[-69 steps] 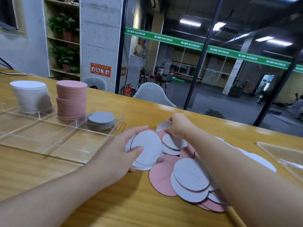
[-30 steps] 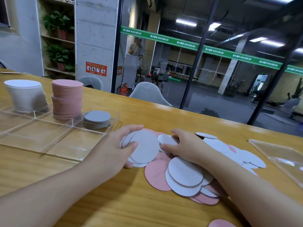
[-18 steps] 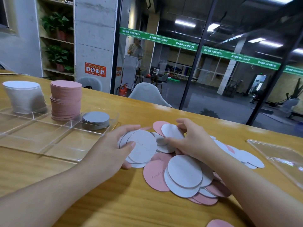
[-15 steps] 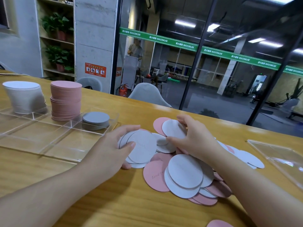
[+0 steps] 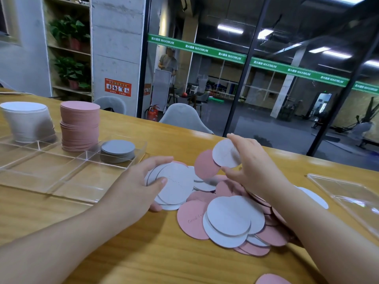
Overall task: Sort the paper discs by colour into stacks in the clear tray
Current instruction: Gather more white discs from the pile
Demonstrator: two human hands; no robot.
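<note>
Head view: my right hand [image 5: 249, 160] pinches one white disc [image 5: 224, 153] lifted above the far side of the loose pile [image 5: 227, 214] on the table [image 5: 143, 253]; my left hand [image 5: 135, 187] grips a small sheaf of white discs [image 5: 176, 185] at the pile's left edge; the sheaf lies just left of the raised disc, so the right hand is nearer to add it; the clear tray [image 5: 67, 181] sits further left, its white stack [image 5: 26, 121] in the far left compartment, beside the pink stack [image 5: 79, 126] and grey stack [image 5: 118, 150].
</note>
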